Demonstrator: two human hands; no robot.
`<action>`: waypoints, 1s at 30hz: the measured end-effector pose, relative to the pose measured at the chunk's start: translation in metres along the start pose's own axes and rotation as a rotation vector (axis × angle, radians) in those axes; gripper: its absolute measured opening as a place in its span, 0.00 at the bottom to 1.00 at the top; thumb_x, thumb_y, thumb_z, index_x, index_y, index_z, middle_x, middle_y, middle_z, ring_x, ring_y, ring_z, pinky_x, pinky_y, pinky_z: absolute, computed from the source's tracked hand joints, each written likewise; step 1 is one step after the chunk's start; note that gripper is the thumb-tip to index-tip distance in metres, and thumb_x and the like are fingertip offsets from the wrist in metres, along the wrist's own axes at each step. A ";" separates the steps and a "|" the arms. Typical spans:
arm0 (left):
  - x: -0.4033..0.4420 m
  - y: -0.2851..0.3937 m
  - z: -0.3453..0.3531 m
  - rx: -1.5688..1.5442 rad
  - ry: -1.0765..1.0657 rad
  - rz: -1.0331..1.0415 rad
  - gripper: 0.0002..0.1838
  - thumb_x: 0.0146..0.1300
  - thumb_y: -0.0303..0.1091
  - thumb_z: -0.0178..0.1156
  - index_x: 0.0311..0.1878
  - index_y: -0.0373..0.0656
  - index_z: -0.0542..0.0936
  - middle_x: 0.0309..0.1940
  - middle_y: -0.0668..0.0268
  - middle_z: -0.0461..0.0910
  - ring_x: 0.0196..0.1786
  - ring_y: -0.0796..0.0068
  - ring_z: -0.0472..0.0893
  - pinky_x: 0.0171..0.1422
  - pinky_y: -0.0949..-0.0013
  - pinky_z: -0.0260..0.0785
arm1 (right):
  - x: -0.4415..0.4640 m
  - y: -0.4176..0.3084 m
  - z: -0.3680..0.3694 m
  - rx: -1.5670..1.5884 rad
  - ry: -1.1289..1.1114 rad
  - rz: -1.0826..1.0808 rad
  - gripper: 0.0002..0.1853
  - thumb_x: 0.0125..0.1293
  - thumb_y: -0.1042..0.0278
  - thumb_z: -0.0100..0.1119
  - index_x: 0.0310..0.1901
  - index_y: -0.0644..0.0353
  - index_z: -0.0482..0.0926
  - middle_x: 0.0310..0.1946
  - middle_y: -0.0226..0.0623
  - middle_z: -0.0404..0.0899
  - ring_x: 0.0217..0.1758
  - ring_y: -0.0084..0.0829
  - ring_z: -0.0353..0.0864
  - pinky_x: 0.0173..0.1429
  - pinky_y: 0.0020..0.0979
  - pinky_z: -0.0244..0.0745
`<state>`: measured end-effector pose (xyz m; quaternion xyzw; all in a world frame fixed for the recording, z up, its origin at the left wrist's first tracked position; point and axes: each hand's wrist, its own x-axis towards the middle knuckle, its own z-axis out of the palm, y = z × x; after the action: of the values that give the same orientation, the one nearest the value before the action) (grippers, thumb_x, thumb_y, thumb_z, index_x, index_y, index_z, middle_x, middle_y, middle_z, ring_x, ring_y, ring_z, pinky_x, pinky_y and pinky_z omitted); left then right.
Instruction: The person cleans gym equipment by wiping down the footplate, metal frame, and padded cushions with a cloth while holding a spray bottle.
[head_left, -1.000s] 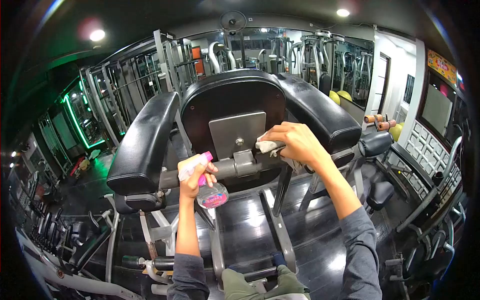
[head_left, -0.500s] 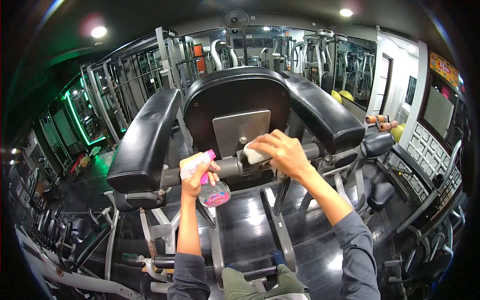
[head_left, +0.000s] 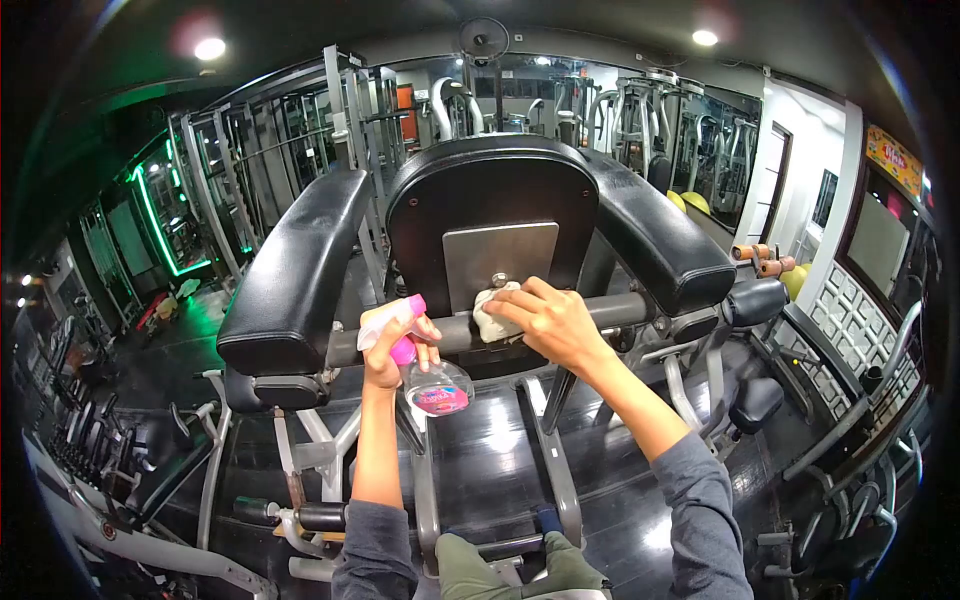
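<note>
My left hand [head_left: 390,347] is wrapped round the neck of a spray bottle [head_left: 438,390] with a pink and white trigger head and clear body. A pink label shows on the bottle, which hangs just in front of a grey metal crossbar [head_left: 622,310]. Bunched under the fingers of my right hand [head_left: 553,322] is a whitish cloth [head_left: 494,316], pressed against the bar near its middle. Right behind the cloth stands the black padded backrest [head_left: 420,235] with a silver metal plate [head_left: 503,252] bolted on its rear. Part of the bar is covered by the cloth and hands.
Long black arm pads [head_left: 292,270] flank the backrest on both sides. Below, grey frame legs [head_left: 550,465] stand on the dark shiny floor near my feet. Weight machines and a dumbbell rack [head_left: 95,445] surround this spot.
My right hand has moved the cloth slightly left and down along the crossbar. The left hand still grips the spray bottle. The whole view has shifted a little.
</note>
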<state>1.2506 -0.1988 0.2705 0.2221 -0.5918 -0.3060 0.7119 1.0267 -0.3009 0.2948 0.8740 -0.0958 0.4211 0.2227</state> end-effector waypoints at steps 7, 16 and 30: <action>-0.002 -0.003 -0.004 -0.142 0.057 -0.027 0.22 0.63 0.44 0.55 0.29 0.28 0.75 0.24 0.47 0.78 0.12 0.67 0.74 0.19 0.68 0.73 | 0.029 -0.004 -0.002 -0.113 0.173 -0.024 0.23 0.46 0.76 0.61 0.47 0.42 0.83 0.41 0.15 0.82 0.35 0.21 0.78 0.34 0.23 0.79; -0.003 -0.005 -0.014 -0.387 0.017 -0.003 0.23 0.63 0.45 0.54 0.29 0.27 0.75 0.25 0.44 0.78 0.10 0.66 0.74 0.19 0.66 0.74 | 0.035 -0.039 0.024 -0.087 0.020 0.016 0.14 0.53 0.68 0.59 0.43 0.45 0.83 0.36 0.19 0.77 0.40 0.24 0.77 0.35 0.24 0.80; -0.052 0.000 -0.018 -0.275 0.082 -0.072 0.23 0.62 0.45 0.54 0.29 0.28 0.76 0.25 0.45 0.79 0.12 0.66 0.75 0.20 0.67 0.74 | 0.060 -0.052 0.040 -0.086 0.058 -0.083 0.15 0.52 0.68 0.58 0.43 0.45 0.83 0.36 0.19 0.75 0.37 0.23 0.75 0.32 0.25 0.78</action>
<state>1.2627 -0.1630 0.2297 0.1556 -0.5064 -0.4003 0.7477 1.1105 -0.2721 0.3040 0.8544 -0.0710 0.4319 0.2800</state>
